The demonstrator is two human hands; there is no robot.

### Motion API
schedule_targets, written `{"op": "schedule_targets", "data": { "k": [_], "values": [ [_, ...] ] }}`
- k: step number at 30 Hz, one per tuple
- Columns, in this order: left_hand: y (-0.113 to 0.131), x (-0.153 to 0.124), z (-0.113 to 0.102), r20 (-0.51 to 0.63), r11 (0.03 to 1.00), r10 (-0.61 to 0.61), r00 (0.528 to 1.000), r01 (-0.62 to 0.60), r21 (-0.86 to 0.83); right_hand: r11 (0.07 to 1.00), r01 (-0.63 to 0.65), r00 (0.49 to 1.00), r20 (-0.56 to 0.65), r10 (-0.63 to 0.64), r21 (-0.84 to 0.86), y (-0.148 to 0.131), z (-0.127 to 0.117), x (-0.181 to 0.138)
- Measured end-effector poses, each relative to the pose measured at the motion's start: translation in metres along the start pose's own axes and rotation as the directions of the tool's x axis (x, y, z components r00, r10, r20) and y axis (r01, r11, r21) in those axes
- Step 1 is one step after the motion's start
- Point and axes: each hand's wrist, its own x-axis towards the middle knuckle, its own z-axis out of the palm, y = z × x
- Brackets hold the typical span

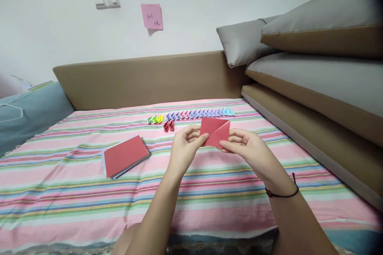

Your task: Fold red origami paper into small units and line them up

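Both hands, left (186, 146) and right (245, 147), pinch folded red paper (214, 131) above striped sheet (209, 191).

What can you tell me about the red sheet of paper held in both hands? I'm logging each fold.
The red sheet of paper looks thin and matte, partly folded: a diagonal crease runs across its face and a flap overlaps. It is held up in the air above the striped bedspread, roughly upright, facing the camera. The left hand pinches its lower left edge; the right hand grips its lower right edge. Nothing else touches it.
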Motion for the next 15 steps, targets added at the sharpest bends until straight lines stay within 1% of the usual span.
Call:
{"op": "schedule_targets", "data": {
  "k": [1, 3, 5, 6, 7, 9, 10, 11, 13, 15],
  "values": [
    [-0.001, 0.001, 0.000, -0.004, 0.999, 0.031, 1.000, -0.031, 0.011, 1.000, 0.004, 1.000, -0.002, -0.004, 0.010, 0.001, 0.001, 0.000],
    [-0.001, 0.001, -0.001, 0.025, 0.994, 0.079, 0.997, -0.080, 0.077, 0.999, 0.037, 0.998, -0.058, -0.036, 0.016, 0.002, 0.000, 0.002],
    [0.001, 0.001, -0.002, 0.059, 0.985, 0.079, 0.995, -0.087, 0.151, 0.997, 0.078, 0.990, -0.121, -0.078, -0.002, 0.003, -0.002, 0.003],
    [0.002, 0.000, -0.003, 0.066, 0.982, 0.067, 0.996, -0.078, 0.170, 0.996, 0.090, 0.988, -0.124, -0.091, -0.019, 0.003, -0.003, 0.003],
    [0.003, 0.000, -0.003, 0.067, 0.983, 0.054, 0.996, -0.064, 0.171, 0.995, 0.096, 0.991, -0.094, -0.099, -0.036, 0.003, -0.004, 0.004],
    [0.006, -0.001, -0.003, 0.048, 0.992, 0.040, 0.998, -0.045, 0.119, 0.993, 0.100, 0.995, -0.004, -0.100, -0.059, 0.003, -0.004, 0.003],
    [0.006, -0.002, -0.003, 0.031, 0.996, 0.042, 0.999, -0.045, 0.075, 0.993, 0.103, 0.995, 0.019, -0.102, -0.058, 0.003, -0.002, 0.003],
    [0.006, -0.002, -0.002, 0.016, 0.999, 0.046, 0.999, -0.046, 0.026, 0.993, 0.107, 0.994, 0.019, -0.106, -0.042, 0.003, -0.001, 0.003],
    [0.005, -0.002, 0.001, -0.002, 0.997, 0.034, 0.999, -0.034, -0.063, 0.994, 0.106, 0.994, -0.034, -0.106, 0.010, 0.003, 0.004, 0.003],
    [0.003, -0.002, 0.002, -0.005, 0.994, 0.010, 1.000, -0.010, -0.112, 0.994, 0.093, 0.994, -0.057, -0.090, 0.057, 0.003, 0.009, 0.003]
  ]
}}
